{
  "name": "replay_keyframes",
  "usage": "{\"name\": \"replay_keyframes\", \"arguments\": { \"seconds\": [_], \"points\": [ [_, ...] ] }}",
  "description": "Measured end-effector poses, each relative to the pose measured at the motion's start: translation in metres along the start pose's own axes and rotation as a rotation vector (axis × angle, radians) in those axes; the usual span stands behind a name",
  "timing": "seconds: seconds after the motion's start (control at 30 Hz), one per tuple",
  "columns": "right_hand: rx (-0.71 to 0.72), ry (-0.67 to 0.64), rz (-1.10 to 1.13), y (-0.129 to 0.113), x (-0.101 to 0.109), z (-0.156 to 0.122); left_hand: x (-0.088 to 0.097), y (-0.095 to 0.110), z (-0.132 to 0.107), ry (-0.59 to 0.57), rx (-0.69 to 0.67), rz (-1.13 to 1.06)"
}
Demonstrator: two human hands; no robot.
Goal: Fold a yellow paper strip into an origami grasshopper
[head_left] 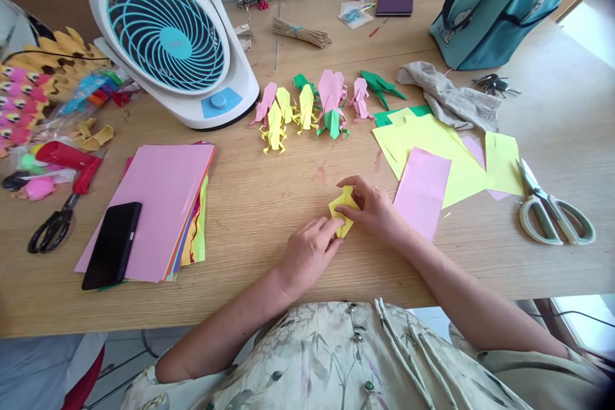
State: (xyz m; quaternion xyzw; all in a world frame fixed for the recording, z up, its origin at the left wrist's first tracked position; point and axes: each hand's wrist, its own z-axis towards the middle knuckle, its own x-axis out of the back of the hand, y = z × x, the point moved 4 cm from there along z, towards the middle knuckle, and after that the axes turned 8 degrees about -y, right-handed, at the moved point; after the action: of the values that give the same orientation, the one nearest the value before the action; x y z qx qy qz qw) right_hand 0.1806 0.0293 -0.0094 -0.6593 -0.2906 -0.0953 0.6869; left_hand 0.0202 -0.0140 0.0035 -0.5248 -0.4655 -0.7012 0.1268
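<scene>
A small piece of folded yellow paper (342,206) is between my hands, just above or on the wooden table (250,218). My left hand (310,253) pinches its lower edge with thumb and fingers. From the upper right, my right hand (372,205) grips the same piece, its thumb lying across the front. The fingers cover part of the folds. Beside my right hand lies a pink paper strip (425,182), on top of large yellow sheets (446,147). Beyond my hands stand several origami frogs in pink, yellow and green, among them a yellow one (275,128).
On the left, a black phone (113,243) rests on a stack of coloured paper (163,186). A white fan (168,45) stands behind it. Scissors (555,211) lie at the right, near a grey cloth (449,96) and a teal bag (490,13).
</scene>
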Motion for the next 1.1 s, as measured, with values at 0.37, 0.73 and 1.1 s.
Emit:
{"name": "replay_keyframes", "arguments": {
  "seconds": [0.37, 0.73, 1.1],
  "points": [
    [0.271, 0.074, -0.523, -0.004, -0.001, -0.002, -0.013, 0.0, -0.02, -0.007, -0.385, 0.346],
    [0.515, -0.228, -0.637, 0.0, -0.005, -0.023, -0.017, -0.006, -0.024, -0.113, -0.371, 0.326],
    [0.456, -0.262, -0.744, -0.004, -0.008, -0.029, -0.017, -0.008, -0.031, -0.168, -0.454, 0.289]
  ]
}}
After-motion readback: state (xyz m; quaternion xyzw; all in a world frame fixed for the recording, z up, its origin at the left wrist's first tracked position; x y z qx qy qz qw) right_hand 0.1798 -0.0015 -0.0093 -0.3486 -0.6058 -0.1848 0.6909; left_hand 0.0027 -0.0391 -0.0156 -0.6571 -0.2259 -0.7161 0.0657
